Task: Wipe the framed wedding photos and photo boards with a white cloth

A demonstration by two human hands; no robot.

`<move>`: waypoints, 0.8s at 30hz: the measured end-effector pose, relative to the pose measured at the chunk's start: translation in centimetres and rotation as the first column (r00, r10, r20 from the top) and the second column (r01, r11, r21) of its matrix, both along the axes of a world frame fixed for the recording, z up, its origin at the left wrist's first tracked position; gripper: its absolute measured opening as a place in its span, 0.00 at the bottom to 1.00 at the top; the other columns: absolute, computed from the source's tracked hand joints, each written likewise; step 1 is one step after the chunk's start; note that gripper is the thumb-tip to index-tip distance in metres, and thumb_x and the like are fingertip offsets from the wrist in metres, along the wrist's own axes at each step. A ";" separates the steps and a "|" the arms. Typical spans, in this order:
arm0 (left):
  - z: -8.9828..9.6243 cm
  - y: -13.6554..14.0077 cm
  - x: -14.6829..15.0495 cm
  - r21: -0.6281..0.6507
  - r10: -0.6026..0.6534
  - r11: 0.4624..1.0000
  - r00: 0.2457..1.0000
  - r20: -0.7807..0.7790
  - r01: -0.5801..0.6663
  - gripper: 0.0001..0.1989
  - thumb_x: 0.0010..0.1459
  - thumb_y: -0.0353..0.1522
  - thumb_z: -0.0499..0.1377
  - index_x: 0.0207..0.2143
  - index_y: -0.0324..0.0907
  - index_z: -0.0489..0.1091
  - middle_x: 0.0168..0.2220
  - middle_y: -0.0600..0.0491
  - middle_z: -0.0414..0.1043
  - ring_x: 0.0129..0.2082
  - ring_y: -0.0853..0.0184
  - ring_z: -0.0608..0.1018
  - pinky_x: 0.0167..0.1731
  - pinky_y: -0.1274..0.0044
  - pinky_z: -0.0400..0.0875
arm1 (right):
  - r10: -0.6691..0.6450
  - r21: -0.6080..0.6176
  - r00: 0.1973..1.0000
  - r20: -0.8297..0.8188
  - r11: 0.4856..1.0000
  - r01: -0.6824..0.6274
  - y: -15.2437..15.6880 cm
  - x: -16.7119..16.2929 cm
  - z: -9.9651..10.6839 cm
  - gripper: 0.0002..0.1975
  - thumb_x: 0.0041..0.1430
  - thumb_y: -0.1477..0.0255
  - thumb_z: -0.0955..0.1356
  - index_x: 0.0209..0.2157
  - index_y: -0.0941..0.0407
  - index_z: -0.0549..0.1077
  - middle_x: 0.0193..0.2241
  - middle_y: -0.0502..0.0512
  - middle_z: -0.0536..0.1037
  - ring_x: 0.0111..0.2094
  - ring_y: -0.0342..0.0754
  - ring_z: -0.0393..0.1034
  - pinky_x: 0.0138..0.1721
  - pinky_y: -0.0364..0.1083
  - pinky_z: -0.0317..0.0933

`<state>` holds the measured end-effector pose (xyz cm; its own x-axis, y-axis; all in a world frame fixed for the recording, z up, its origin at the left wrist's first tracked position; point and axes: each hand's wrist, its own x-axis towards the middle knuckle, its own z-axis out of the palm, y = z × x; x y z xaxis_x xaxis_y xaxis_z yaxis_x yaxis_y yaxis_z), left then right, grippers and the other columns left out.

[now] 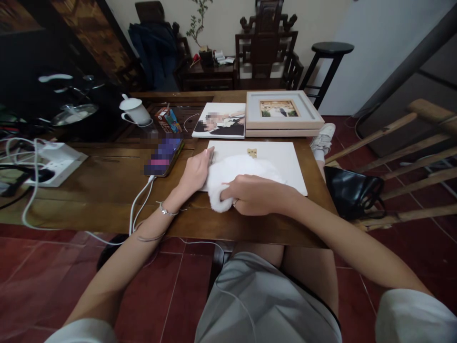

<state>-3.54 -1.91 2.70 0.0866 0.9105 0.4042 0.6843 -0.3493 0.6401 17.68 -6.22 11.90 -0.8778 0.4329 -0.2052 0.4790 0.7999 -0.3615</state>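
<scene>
A flat white panel [291, 164] with a small tan bear-shaped sticker [252, 153] lies on the wooden table in front of me. My left hand [196, 172] grips the panel's left edge, its index finger stretched along that side. My right hand [255, 194] is closed on a fluffy white cloth [243, 167]. The cloth is spread over the panel's near middle, and one folded corner curls past the front edge. Much of the panel's lower part is hidden beneath the cloth and my right hand.
Behind the panel are a photo print [223, 121] and a stacked pale picture frame [310, 112]. To the left are a charging phone [163, 157], a small box [167, 120], a lidded white cup [136, 112] and a power strip [60, 166]. White cables hang over the table's front edge.
</scene>
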 end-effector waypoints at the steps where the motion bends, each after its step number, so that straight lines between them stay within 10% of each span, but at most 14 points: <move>1: 0.2 -0.2 0.1 -0.019 0.001 1.000 0.999 -0.048 -0.002 0.30 0.73 0.44 0.40 0.49 0.36 0.77 0.47 0.43 0.81 0.48 0.57 0.81 0.50 0.69 0.72 | -0.059 -0.007 0.998 0.016 0.998 0.059 0.5 0.2 0.3 0.19 0.55 0.81 0.60 0.42 0.56 0.78 0.38 0.61 0.80 0.35 0.50 0.71 0.36 0.47 0.58; 10: 1.2 -0.6 0.4 -0.039 -0.160 0.987 0.948 -0.276 0.155 0.15 0.66 0.32 0.51 0.39 0.38 0.79 0.44 0.44 0.82 0.41 0.55 0.83 0.47 0.69 0.73 | -0.386 0.046 0.902 -0.194 0.915 0.401 6.8 -0.7 -1.8 0.18 0.56 0.79 0.60 0.42 0.58 0.78 0.40 0.62 0.80 0.40 0.53 0.69 0.39 0.47 0.55; 18: 1.1 -0.5 0.2 -0.051 -0.131 0.991 0.935 -0.330 0.120 0.17 0.65 0.33 0.52 0.40 0.37 0.80 0.40 0.44 0.83 0.35 0.56 0.83 0.39 0.70 0.73 | -0.261 0.000 0.915 -0.308 0.962 0.274 10.4 -5.4 -1.7 0.13 0.52 0.79 0.60 0.33 0.57 0.75 0.37 0.57 0.79 0.38 0.51 0.66 0.40 0.46 0.53; 24: 0.8 -0.3 0.1 -0.048 -0.128 0.992 0.945 -0.300 0.119 0.17 0.65 0.33 0.52 0.43 0.36 0.80 0.49 0.44 0.80 0.50 0.54 0.81 0.51 0.68 0.72 | -0.282 0.077 0.933 -0.225 0.949 0.306 11.0 -6.7 -0.6 0.11 0.52 0.78 0.61 0.30 0.59 0.75 0.34 0.61 0.77 0.35 0.53 0.65 0.39 0.48 0.55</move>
